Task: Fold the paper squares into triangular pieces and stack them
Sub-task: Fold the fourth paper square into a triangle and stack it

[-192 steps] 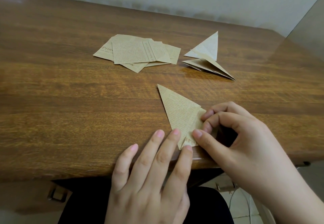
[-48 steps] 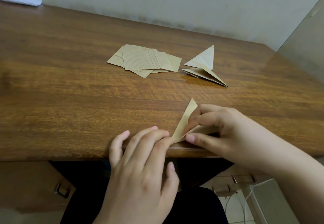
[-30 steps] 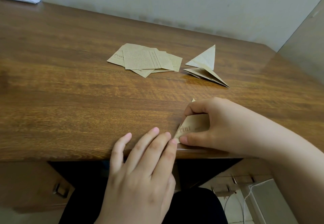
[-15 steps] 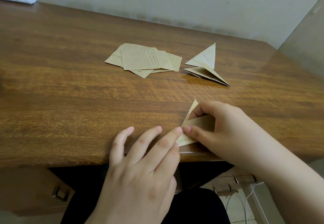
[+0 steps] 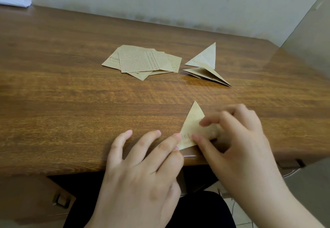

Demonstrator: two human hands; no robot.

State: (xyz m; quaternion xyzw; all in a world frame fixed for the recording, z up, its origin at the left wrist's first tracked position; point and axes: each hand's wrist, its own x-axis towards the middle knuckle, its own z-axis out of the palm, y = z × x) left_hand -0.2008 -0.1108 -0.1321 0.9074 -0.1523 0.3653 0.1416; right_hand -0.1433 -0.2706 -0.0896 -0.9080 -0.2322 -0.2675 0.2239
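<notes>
A tan printed paper piece folded into a small triangle (image 5: 192,122) lies near the front edge of the wooden table (image 5: 71,102), its tip pointing away from me. My left hand (image 5: 141,179) has straight fingers, and one fingertip presses the triangle's near left corner. My right hand (image 5: 239,147), blurred by motion, curls over the triangle's right side and pinches it between thumb and fingers. Farther back lies a loose pile of flat paper squares (image 5: 141,61). To its right sits a small heap of folded triangles (image 5: 205,67).
A white bundle (image 5: 14,0) sits at the table's far left corner by the wall. The table's right edge meets a grey panel (image 5: 307,40). A drawer handle (image 5: 59,200) shows below the front edge.
The narrow raised fold has been pressed flat into a wider triangle. My right hand has slid right along it, and my left fingers have spread with one fingertip on the corner.
</notes>
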